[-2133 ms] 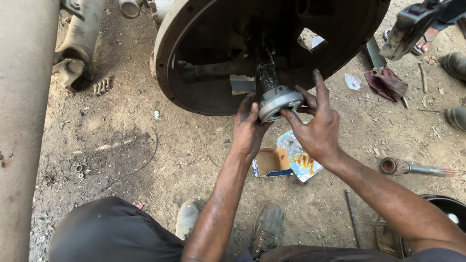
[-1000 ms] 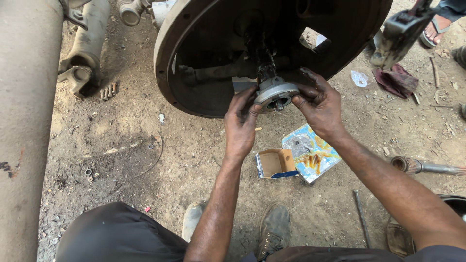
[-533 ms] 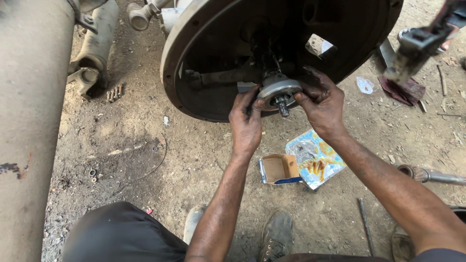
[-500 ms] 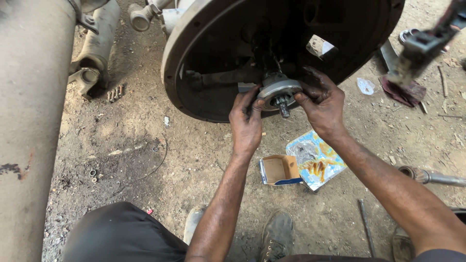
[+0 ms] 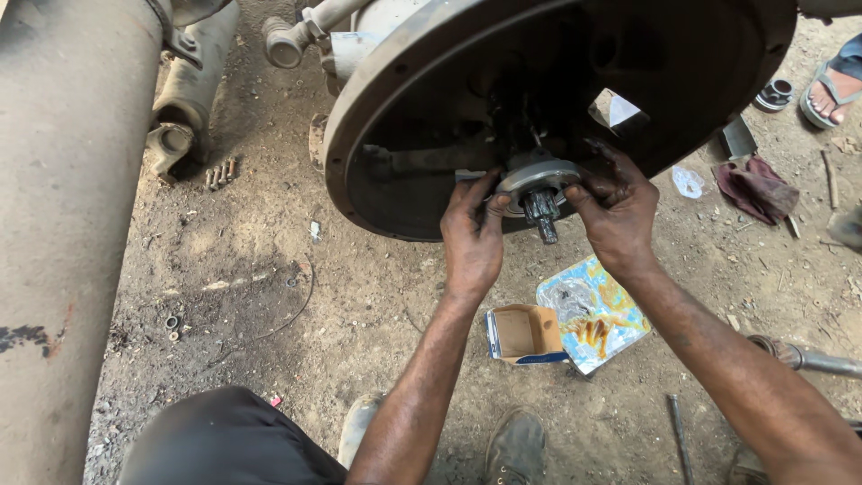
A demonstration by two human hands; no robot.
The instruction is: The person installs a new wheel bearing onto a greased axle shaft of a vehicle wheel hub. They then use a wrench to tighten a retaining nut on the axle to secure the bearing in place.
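Both hands have closed in on the round metal bearing collar (image 5: 537,178) on the splined shaft (image 5: 543,214) inside the bell housing (image 5: 395,135). The left hand (image 5: 473,235) pinches its rim at nine o'clock, the right hand (image 5: 620,208) at three o'clock, where a moment earlier its fingers were spread; the collar now looks pushed further onto the shaft.

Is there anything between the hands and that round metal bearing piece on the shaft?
Nothing visible. The left hand and right hand both already touch the round metal bearing piece on the splined shaft, inside the big dark housing.
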